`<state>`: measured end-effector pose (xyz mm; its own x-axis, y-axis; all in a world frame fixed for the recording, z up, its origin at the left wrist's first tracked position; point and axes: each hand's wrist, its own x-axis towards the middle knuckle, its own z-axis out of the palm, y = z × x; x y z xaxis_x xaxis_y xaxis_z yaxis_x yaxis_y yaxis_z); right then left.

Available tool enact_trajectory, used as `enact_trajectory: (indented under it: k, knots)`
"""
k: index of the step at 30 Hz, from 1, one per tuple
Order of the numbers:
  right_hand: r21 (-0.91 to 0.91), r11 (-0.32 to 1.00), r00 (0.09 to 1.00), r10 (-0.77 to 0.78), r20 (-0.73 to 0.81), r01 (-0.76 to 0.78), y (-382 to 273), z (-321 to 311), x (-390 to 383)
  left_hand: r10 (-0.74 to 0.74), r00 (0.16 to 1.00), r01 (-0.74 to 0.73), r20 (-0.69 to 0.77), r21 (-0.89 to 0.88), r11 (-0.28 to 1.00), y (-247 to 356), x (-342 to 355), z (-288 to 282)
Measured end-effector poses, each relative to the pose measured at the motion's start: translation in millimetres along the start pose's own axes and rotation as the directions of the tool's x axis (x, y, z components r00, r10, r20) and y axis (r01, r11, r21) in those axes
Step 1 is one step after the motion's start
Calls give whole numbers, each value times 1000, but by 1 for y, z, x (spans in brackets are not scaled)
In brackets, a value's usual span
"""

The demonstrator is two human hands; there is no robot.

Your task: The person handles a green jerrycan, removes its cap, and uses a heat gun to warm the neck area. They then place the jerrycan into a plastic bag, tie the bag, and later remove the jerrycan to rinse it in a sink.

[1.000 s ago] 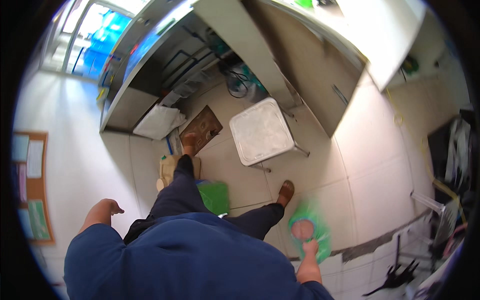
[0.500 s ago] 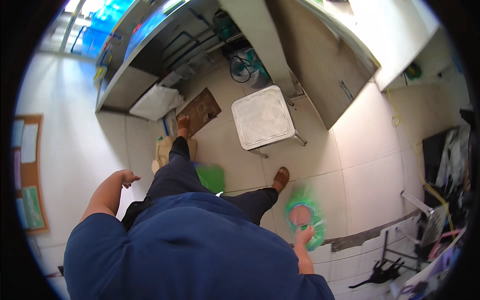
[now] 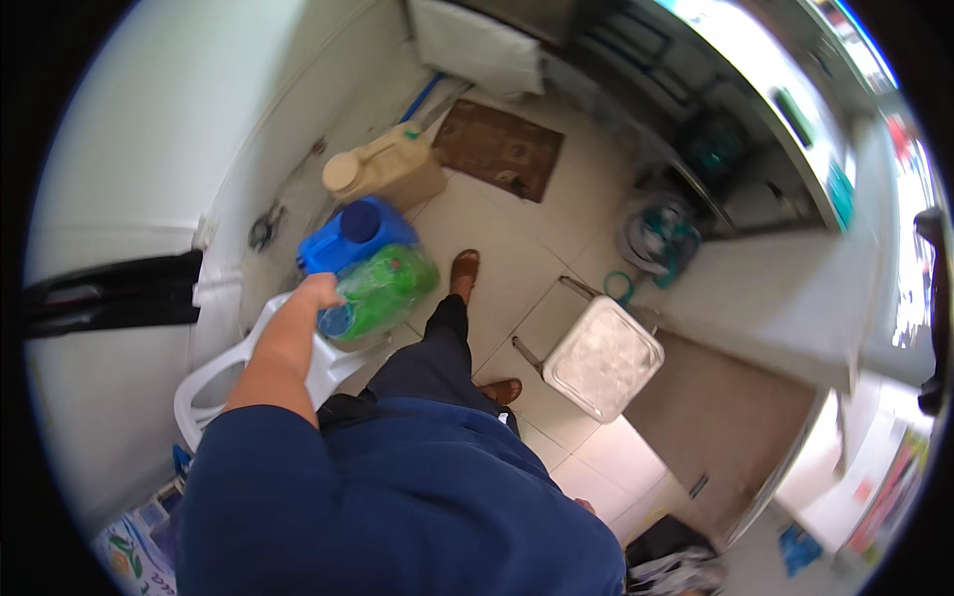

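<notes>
My left hand [image 3: 320, 291] reaches out at the left, its fingers closed on the near edge of a clear plastic bag [image 3: 383, 288] with rounded green contents and a bluish end. The bag is slightly smeared by motion. Right behind it stands a blue jug [image 3: 348, 236] with a dark round cap, and farther back a beige jerrycan [image 3: 383, 174] with a pale cap. Of my right hand [image 3: 585, 506] only a small bit shows past my shirt on the right; its fingers and anything in them are hidden.
A white plastic chair [image 3: 263, 348] stands under my left forearm. A square metal-legged stool [image 3: 604, 358] is to the right of my feet. A brown mat [image 3: 500, 149] lies beyond, with a bucket [image 3: 661, 236] by the counter.
My view has turned left. My left hand has gone from hanging by my side to the plastic bag. My right hand, earlier holding a green see-through bundle, is now mostly hidden.
</notes>
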<state>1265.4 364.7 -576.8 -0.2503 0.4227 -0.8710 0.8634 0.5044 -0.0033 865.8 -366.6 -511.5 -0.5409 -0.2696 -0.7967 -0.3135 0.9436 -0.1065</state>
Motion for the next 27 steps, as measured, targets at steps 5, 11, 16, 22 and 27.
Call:
enact_trajectory:
  k: [5, 11, 16, 22, 27]
  knots:
    - [-335, 941, 998, -58, 1, 54, -157, -110, 28, -121, 991, 128, 65, -126, 984, 7, 67, 64]
    - [-200, 966, 985, -155, 71, 166, -400, -138, 34, -209, 974, 221, 89, -173, 960, 16, 135, 127]
    - [-104, 977, 963, -163, 216, 188, -508, -137, 26, -199, 968, 238, 151, -308, 921, 20, 161, 160]
    - [-202, 940, 951, -235, 202, 275, -587, -167, 31, -92, 971, 163, 221, -330, 930, 29, 116, 130]
    - [-439, 644, 770, -601, 215, 626, -701, -180, 6, -174, 984, 176, 46, -436, 882, 17, 29, 27]
